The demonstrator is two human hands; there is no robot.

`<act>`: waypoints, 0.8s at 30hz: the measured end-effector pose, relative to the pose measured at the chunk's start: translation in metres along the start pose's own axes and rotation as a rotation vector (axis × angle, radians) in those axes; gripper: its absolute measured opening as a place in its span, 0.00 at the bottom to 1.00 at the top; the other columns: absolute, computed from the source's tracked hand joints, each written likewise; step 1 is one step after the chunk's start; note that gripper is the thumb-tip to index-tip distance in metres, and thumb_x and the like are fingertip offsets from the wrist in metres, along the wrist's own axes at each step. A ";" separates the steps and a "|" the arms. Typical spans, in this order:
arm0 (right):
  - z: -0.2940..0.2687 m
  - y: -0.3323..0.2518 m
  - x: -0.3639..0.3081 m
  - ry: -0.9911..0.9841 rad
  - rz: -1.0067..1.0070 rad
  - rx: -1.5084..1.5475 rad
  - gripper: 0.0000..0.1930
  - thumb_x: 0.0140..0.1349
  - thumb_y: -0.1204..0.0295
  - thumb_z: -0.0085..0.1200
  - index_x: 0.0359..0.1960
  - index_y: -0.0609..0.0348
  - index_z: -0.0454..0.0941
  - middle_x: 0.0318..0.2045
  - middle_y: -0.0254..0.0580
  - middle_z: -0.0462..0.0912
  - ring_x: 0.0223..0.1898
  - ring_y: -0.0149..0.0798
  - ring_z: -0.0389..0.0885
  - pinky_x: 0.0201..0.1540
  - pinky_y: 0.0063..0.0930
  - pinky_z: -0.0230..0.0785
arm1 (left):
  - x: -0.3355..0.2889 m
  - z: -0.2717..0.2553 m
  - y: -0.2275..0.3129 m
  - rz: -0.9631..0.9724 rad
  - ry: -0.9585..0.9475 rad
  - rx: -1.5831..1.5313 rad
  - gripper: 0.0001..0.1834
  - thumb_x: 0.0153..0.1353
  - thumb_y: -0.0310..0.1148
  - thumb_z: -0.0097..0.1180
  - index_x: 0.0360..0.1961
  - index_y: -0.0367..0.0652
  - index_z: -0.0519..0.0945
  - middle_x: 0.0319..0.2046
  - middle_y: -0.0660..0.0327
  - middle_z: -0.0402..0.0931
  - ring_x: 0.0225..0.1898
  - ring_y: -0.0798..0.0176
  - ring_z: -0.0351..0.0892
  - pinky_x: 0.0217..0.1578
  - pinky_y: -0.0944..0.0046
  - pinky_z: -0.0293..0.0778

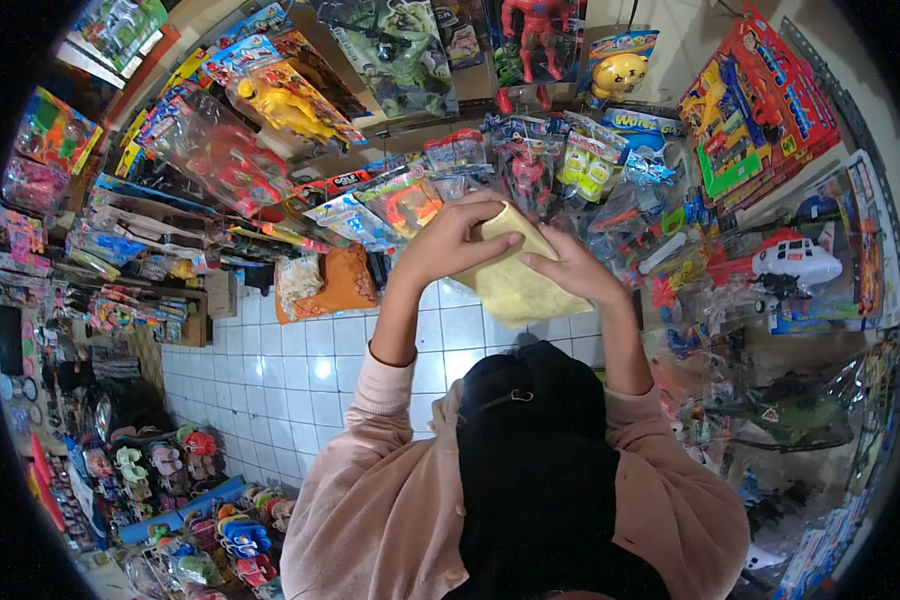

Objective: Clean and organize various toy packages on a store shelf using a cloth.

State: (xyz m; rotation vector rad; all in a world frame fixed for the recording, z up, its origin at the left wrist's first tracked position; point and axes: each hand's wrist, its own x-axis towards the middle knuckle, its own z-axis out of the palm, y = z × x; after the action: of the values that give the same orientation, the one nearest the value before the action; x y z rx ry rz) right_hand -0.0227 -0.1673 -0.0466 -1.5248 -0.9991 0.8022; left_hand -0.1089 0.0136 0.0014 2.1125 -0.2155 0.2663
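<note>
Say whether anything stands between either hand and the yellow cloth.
Nothing visible does: the left hand and right hand both hold the yellow cloth directly, thumbs on its visible face. Packaged toys show beyond it, not in between.

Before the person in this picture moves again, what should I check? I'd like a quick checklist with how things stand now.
1. Left hand has hold of the pale yellow cloth: ok.
2. Right hand has hold too: ok, thumb on the near side.
3. Sleeves back from the cloth: ok, the forearms show bare.
4. A hand free: not ok, both hold cloth.
5. Cloth apart from the toy packages beyond: cannot tell from one view.
</note>
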 end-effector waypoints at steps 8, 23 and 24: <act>-0.003 0.053 -0.035 0.048 0.406 0.676 0.21 0.61 0.69 0.47 0.56 0.62 0.62 0.46 0.36 0.73 0.45 0.28 0.72 0.46 0.22 0.64 | -0.024 0.033 -0.070 -0.280 0.010 -0.220 0.17 0.45 0.31 0.64 0.32 0.39 0.70 0.27 0.64 0.71 0.27 0.73 0.68 0.26 0.72 0.64; 0.015 0.231 -0.055 0.745 0.610 1.402 0.20 0.59 0.63 0.47 0.51 0.60 0.66 0.45 0.42 0.74 0.44 0.40 0.74 0.47 0.34 0.66 | -0.070 0.146 -0.222 -0.984 -0.163 -0.808 0.33 0.58 0.46 0.49 0.60 0.42 0.56 0.49 0.56 0.68 0.50 0.64 0.68 0.48 0.65 0.67; 0.012 0.250 -0.056 0.776 0.616 1.369 0.20 0.58 0.64 0.48 0.50 0.59 0.66 0.44 0.42 0.74 0.43 0.40 0.74 0.47 0.34 0.66 | -0.075 0.159 -0.233 -0.987 -0.160 -0.792 0.33 0.58 0.45 0.50 0.60 0.42 0.56 0.49 0.57 0.67 0.51 0.64 0.67 0.48 0.65 0.67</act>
State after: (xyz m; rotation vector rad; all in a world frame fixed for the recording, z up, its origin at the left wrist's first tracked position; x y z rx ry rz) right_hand -0.0136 -0.2272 -0.2963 -0.7021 0.6151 0.8724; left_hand -0.1040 0.0042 -0.2899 1.2396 0.5499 -0.5044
